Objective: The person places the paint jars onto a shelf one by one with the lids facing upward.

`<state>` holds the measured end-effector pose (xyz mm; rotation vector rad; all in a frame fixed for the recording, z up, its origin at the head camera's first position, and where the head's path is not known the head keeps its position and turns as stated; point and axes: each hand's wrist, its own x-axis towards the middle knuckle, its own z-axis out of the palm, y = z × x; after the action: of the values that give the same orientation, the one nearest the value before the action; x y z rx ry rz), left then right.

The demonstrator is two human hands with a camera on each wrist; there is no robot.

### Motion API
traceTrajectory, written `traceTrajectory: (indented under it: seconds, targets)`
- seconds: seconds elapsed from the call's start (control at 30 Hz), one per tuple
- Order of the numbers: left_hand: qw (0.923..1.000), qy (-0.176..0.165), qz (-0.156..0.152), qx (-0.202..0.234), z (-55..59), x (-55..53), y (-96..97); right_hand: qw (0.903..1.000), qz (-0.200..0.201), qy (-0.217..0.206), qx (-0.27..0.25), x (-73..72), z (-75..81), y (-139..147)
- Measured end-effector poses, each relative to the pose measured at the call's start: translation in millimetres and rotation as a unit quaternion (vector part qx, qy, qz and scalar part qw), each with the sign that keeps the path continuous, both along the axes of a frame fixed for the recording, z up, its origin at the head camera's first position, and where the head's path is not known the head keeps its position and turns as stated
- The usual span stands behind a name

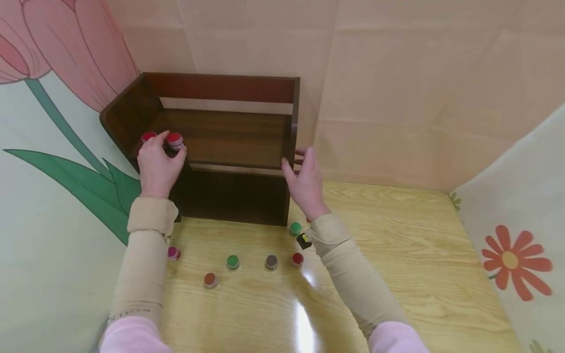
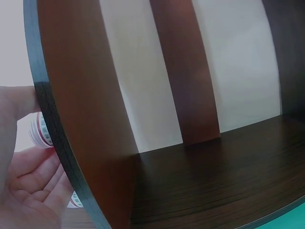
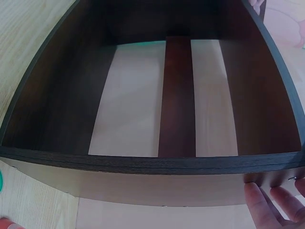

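A dark brown wooden shelf point(image 1: 238, 137) with two levels stands against the back wall. My left hand point(image 1: 159, 164) pinches a small red-lidded jar point(image 1: 175, 141) between thumb and fingers at the left of the upper board. Just left of it is a second red-lidded jar point(image 1: 148, 136), partly hidden by that hand. In the left wrist view, the shelf board covers part of the held jar point(image 2: 40, 130). On the shelf's right side panel point(image 1: 295, 122), my right hand point(image 1: 305, 184) grips the front edge, thumb in front and fingers against the outer face.
Several small jars lie about the wood-grain tabletop point(image 1: 397, 255) before the shelf: a magenta one point(image 1: 173, 253), an orange-brown one point(image 1: 210, 280), a green one point(image 1: 233, 262), a grey one point(image 1: 271, 262), a dark red one point(image 1: 297, 259) and another green one point(image 1: 295, 228). Printed cloth point(image 1: 529, 220) hangs at the sides.
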<state>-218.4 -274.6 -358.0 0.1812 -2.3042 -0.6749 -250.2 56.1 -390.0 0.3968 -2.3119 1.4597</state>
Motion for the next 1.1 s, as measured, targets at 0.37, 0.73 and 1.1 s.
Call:
traceTrajectory:
  seconds: [0.37, 0.73, 1.1]
  targets:
    - [0.9999, -0.01, 0.005, 0.012, 0.2, 2.6, 1.9, 1.0, 0.0, 0.007, -0.001, -0.7, -0.3, -0.4]
    - [0.9988, 0.046, 0.007, 0.015, -0.9, 10.1, 0.3, 1.0, -0.001, 0.007, 0.005, -1.1, -1.3, -1.4]
    - [0.994, 0.107, 0.0, 0.024, 5.9, 27.2, 3.0, 0.9999, -0.002, 0.009, 0.005, -2.4, -1.3, -2.4]
